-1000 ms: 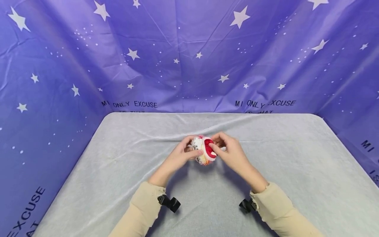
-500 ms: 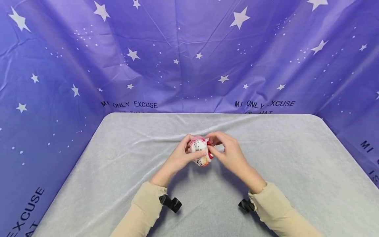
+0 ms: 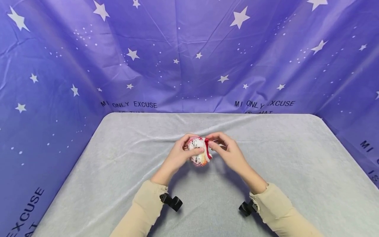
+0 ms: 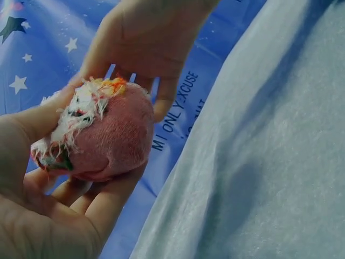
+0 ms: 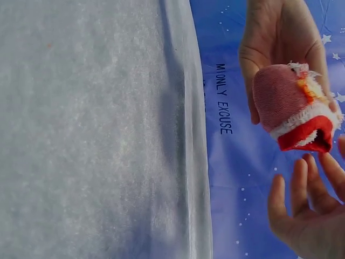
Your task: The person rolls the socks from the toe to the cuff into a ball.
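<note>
A rolled-up sock (image 3: 196, 143), inside out, is held over the table between both hands. Its pinkish knit (image 4: 116, 137) bulges into a ball, and white, red and orange loose threads (image 4: 81, 116) hang along one side. A red cuff (image 5: 296, 135) with a white band forms the opening at its right end. My left hand (image 3: 177, 154) grips the ball, thumb across the threads and fingers underneath. At the cuff, my right hand (image 3: 230, 150) pinches the edge with thumb and index finger; its other fingers (image 5: 299, 183) curve loosely below. The sock's far side is hidden in the head view.
A grey cloth with creases covers the table (image 3: 124, 148). Purple star-printed curtain (image 3: 165, 65) surrounds its back and sides. Black wrist cameras (image 3: 172, 202) stick out from both beige sleeves (image 3: 146, 205).
The sock has turned so its red cuff faces right and shows as a narrow strip, with the threaded side facing up. The right hand's fingers have shifted along the cuff.
</note>
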A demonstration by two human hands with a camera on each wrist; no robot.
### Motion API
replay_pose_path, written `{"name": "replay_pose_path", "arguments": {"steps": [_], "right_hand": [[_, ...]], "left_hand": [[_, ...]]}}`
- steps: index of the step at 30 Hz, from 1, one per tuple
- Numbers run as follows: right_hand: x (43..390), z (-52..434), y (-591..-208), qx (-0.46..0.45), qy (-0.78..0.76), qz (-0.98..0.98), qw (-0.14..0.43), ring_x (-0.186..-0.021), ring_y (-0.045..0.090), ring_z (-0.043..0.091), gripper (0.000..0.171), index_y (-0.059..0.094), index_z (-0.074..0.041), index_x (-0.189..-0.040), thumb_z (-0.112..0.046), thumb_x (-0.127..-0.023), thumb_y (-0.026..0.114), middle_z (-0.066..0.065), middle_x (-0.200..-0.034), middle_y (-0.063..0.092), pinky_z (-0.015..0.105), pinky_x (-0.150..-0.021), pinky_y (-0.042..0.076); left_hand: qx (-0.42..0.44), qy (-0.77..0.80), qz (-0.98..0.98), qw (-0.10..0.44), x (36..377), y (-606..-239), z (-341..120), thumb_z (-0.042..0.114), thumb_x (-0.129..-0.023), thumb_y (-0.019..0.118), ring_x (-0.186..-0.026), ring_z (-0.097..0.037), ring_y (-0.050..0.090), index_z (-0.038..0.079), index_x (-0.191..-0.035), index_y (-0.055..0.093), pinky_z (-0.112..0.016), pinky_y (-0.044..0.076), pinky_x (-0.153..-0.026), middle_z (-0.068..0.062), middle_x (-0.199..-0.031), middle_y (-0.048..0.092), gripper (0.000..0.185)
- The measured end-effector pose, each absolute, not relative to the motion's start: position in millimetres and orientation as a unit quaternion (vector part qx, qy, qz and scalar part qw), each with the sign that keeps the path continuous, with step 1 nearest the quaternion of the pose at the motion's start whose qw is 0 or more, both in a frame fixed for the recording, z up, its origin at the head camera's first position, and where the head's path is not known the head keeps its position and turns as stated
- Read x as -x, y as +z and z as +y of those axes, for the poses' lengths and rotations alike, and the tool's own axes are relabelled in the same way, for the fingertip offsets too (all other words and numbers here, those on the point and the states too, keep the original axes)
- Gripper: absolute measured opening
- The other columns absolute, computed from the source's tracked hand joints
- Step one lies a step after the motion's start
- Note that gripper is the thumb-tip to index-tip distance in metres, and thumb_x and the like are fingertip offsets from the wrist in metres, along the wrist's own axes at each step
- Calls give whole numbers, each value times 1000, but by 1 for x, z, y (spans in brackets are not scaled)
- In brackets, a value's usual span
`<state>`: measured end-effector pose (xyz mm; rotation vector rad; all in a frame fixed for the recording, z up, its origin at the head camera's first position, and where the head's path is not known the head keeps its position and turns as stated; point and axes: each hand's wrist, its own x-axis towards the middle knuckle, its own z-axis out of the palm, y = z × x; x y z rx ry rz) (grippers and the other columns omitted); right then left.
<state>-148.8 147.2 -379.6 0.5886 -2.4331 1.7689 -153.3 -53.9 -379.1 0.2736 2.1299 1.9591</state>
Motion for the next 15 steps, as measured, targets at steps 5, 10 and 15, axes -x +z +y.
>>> {"name": "replay_pose_path", "arguments": {"steps": [5, 10, 15], "right_hand": [[147, 145, -379, -201, 578, -791, 8, -100, 66, 23, 29, 62, 1, -120, -7, -93, 67, 20, -116, 66, 27, -83, 58], [148, 143, -378, -164, 598, -785, 17, -89, 65, 13, 20, 64, 3, -111, -8, -94, 65, 21, -109, 66, 26, -75, 60], [151, 142, -376, -148, 603, -783, 14, -86, 63, 8, 14, 61, 7, -102, -6, -97, 60, 22, -102, 64, 26, -76, 60]], "left_hand": [[-78, 671, 728, 114, 158, -379, -53, 7, -84, 75, -87, -16, 65, 8, -123, 61, -33, 61, -71, -16, -117, 63, 41], [-97, 651, 743, 124, 160, -376, -50, 11, -85, 76, -88, -18, 65, 9, -125, 61, -33, 61, -73, -18, -118, 63, 43], [-122, 621, 764, 123, 160, -375, -48, 13, -85, 76, -98, -23, 64, 9, -129, 58, -34, 60, -76, -19, -120, 63, 48]]}}
